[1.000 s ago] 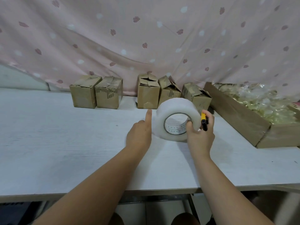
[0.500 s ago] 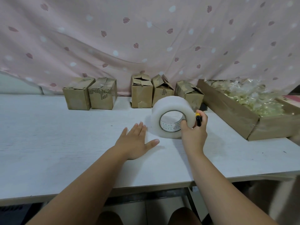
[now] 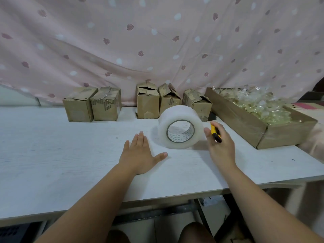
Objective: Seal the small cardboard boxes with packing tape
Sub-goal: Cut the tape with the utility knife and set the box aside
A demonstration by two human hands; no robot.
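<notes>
Surface (image 3: 61,155) carries five boxes (image 3: 148,104) along its back edge, three with flaps raised, judged unsealed. Tape (image 3: 164,130) stands on edge in front, within easy reach. Left hand (image 3: 140,155) lies spread flat beside it; right hand (image 3: 221,149) grips cutter (image 3: 216,133), presumably for trimming.

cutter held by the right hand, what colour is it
The cutter is yellow and black, clearest in the head view.
</notes>
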